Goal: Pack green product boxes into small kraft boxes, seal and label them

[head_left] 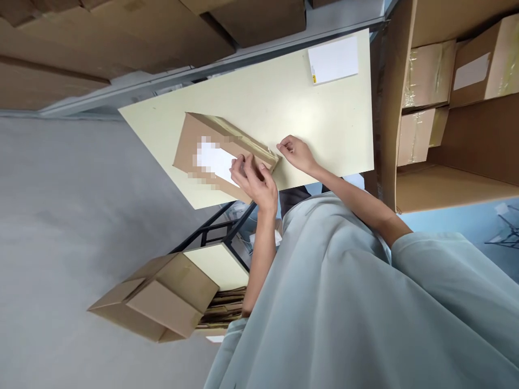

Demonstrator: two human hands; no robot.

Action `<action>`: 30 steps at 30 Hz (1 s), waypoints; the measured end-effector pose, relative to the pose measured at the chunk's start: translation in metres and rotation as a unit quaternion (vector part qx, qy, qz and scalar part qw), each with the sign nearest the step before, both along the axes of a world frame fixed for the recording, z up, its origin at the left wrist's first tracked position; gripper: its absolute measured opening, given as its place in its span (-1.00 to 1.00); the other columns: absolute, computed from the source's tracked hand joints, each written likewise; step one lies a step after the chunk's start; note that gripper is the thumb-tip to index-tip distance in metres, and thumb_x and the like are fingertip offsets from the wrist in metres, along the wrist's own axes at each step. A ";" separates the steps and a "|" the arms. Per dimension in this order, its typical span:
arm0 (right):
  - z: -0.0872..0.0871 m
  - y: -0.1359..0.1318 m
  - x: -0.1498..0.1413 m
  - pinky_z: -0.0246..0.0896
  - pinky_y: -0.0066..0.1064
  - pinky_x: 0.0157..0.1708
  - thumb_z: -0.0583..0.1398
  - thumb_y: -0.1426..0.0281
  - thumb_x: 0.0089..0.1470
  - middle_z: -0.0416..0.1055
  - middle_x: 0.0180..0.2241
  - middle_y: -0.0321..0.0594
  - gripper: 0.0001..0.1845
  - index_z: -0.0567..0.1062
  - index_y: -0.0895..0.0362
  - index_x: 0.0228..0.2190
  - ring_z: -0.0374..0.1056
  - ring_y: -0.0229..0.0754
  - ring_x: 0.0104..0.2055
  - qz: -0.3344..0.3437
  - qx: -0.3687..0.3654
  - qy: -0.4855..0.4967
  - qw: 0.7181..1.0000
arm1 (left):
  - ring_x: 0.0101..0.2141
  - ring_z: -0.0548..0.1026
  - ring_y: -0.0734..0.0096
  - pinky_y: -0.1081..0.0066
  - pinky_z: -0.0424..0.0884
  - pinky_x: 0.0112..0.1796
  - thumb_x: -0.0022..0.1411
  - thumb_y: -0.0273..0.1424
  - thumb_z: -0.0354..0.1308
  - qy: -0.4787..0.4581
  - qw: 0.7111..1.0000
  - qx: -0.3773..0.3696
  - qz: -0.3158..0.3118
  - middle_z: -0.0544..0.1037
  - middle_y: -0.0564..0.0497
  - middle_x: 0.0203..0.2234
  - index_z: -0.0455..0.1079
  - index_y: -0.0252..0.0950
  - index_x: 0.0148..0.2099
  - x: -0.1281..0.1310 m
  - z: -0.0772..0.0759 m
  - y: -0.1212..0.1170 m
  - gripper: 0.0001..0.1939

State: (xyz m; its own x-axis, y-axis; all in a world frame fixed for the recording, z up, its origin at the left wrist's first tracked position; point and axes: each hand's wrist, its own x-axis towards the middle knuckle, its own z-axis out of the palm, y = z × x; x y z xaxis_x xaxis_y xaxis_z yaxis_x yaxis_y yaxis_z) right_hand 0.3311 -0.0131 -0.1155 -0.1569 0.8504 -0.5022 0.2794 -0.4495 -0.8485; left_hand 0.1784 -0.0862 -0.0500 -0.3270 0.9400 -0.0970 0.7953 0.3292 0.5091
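A taped cardboard box (186, 140) lies at a slant on the pale table (259, 102). On its upper face is a white label (225, 161), partly blurred out. My left hand (258, 182) rests on the box by the label's edge, its fingers bent and apart. Just beyond the box's near right end, my right hand (299, 154) hovers over the table, thumb and fingertips pinched together. Whatever is between those fingertips, if anything, is too small to make out. Shiny clear tape (265, 153) runs along the box's side towards that end.
A stack of white labels (333, 59) lies at the table's far right corner. To the right stands a large open carton (466, 186) holding several taped boxes. An open empty carton (162, 297) and flattened cardboard (223, 308) are at lower left. Cartons (141, 32) line the back.
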 end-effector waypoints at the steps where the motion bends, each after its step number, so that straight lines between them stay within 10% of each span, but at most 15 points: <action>1: 0.005 -0.005 0.002 0.48 -0.14 0.23 0.20 0.00 0.48 0.69 -0.07 -0.07 -0.56 0.65 0.10 -0.12 0.61 -0.01 0.04 0.001 0.000 -0.015 1.000 | 0.58 0.14 -0.05 -0.10 -0.06 0.56 0.65 -0.12 -0.10 0.007 1.000 0.004 0.002 0.31 -0.38 0.45 0.40 -0.29 0.45 0.001 -0.001 0.000 -0.44; 8: 0.045 -0.058 0.017 -0.01 -0.02 0.64 0.13 -0.19 0.46 0.38 0.49 -0.02 -0.21 0.51 0.09 0.39 0.21 0.12 0.59 0.078 0.004 0.067 0.995 | 0.61 0.07 -0.07 -0.14 -0.14 0.57 0.66 -0.11 -0.06 0.033 0.999 -0.008 0.006 0.29 -0.40 0.48 0.35 -0.29 0.50 0.004 -0.009 -0.003 -0.42; 14: 0.043 -0.064 -0.011 -0.39 -0.08 0.71 0.03 -0.29 0.46 0.09 0.63 -0.25 -0.05 0.26 0.01 0.58 -0.20 -0.04 0.73 0.088 -0.037 0.150 0.984 | 0.58 0.14 0.00 -0.09 -0.12 0.57 0.66 -0.14 -0.12 0.023 1.000 0.011 -0.001 0.33 -0.35 0.47 0.41 -0.29 0.45 0.003 -0.009 -0.003 -0.44; 30: 0.018 0.010 -0.036 -0.20 -0.04 0.67 -0.03 -0.37 0.44 0.41 0.47 -0.11 0.01 0.50 0.15 0.42 0.11 0.04 0.65 0.029 -0.109 0.180 0.977 | 0.59 0.15 0.03 -0.10 -0.18 0.58 0.66 -0.15 -0.11 0.019 1.000 0.010 0.001 0.36 -0.34 0.46 0.44 -0.26 0.42 0.003 -0.007 -0.003 -0.46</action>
